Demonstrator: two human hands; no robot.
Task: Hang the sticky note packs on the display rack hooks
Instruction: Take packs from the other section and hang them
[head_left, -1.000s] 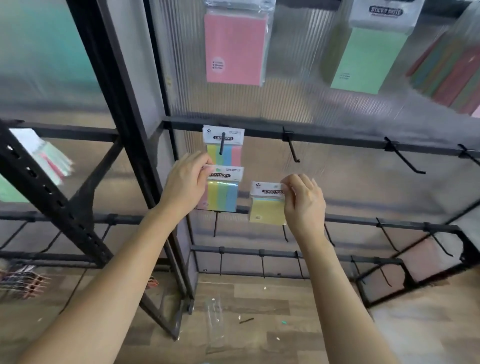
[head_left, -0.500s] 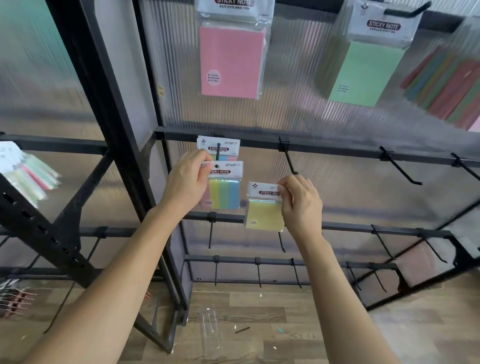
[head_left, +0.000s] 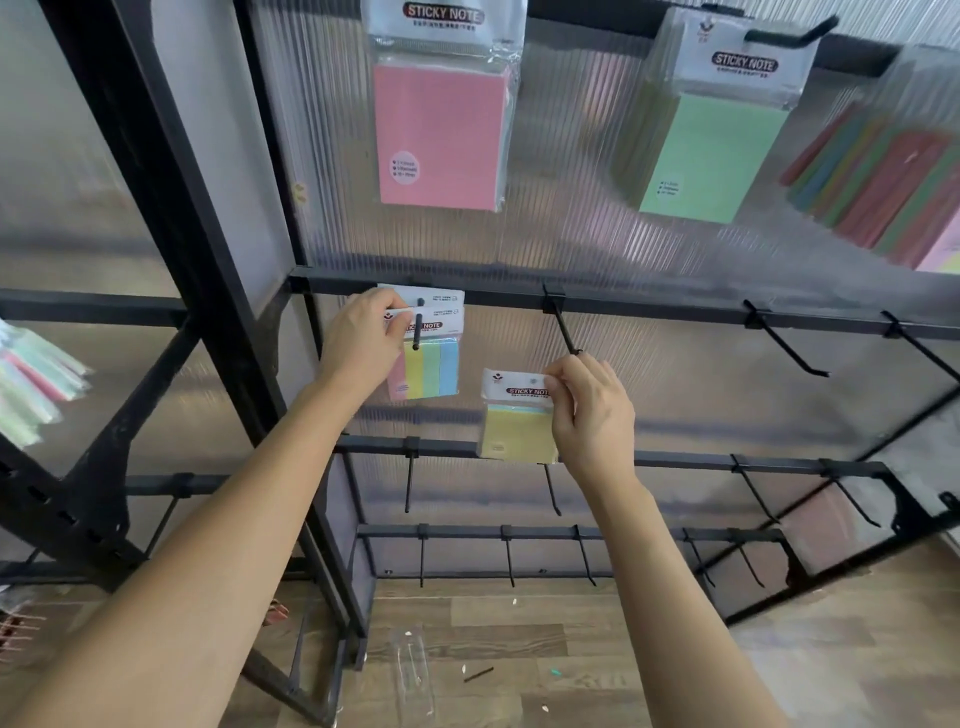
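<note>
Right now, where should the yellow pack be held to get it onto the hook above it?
Take the yellow pack by the right edge of its header, from the right, as the right hand pinches it. The hole sits mid-header, so an edge grip leaves it clear for the hook.

left hand (head_left: 358, 343) pinches striped pack (head_left: 431, 364) on hook (head_left: 417, 332); right hand (head_left: 592, 410) holds yellow pack (head_left: 514, 426)
</note>
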